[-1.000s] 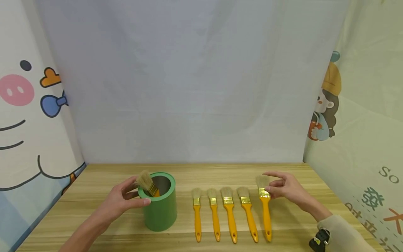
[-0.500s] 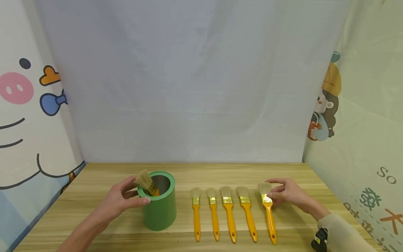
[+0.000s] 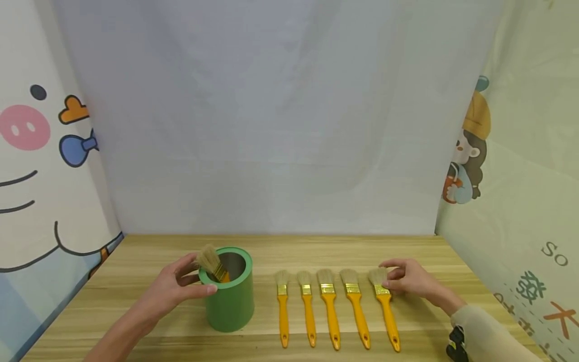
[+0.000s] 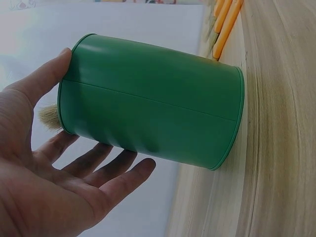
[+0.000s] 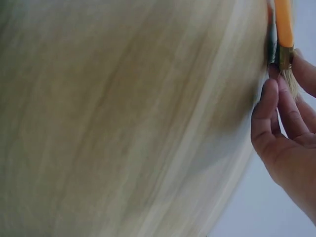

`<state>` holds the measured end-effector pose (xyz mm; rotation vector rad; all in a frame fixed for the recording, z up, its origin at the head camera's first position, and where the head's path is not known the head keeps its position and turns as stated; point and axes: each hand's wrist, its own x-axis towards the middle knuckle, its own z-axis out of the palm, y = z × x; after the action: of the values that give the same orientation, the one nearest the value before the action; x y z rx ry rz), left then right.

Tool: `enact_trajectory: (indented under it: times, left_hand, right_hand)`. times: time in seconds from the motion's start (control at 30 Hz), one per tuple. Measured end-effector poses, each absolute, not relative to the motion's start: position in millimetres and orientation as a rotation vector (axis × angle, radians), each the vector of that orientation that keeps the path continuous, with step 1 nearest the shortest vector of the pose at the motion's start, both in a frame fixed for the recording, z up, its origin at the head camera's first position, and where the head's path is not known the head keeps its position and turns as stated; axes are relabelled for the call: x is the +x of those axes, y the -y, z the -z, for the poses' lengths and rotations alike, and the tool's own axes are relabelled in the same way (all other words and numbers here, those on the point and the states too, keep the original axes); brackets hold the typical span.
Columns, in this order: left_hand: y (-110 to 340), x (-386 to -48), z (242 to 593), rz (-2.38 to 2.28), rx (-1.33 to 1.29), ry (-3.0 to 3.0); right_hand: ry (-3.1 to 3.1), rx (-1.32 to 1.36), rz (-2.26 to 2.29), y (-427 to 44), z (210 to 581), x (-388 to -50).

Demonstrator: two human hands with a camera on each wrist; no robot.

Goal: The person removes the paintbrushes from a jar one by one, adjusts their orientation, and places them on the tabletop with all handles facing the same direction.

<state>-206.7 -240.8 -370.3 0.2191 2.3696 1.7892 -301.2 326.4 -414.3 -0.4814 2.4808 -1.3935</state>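
Note:
My left hand holds the green can near its rim, with the thumb on one side and the fingers on the other. The can stands upright, and a paintbrush leans in it with its bristles out over the rim. At the right end of a row, my right hand pinches a paintbrush by its metal band and bristles. Its orange handle points toward me, slanting right. The right wrist view shows the thumb and fingers on opposite sides of this brush's bristle end.
Several more orange-handled paintbrushes lie side by side between the can and the right hand, bristles away from me. All rest on a wooden table. A pale cloth hangs behind it, with printed cloths on both sides.
The right hand has brought its brush down and a little toward me, and the handle end has swung right. My left hand and the can have stayed in place.

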Motion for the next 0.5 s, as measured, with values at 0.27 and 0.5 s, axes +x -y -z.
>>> enact_trajectory:
  times: [0.27,0.5]
  left_hand:
    - [241.2,-206.4,368.9,-1.798,0.231,-2.367]
    - [240.8,-204.8,365.6,-1.78,0.2,-2.361]
  right_hand:
    - [-2.654,-0.508,1.246,-325.7,414.4,-300.1]
    - [-2.73,-0.543,1.183,-326.5,415.3,-301.1]
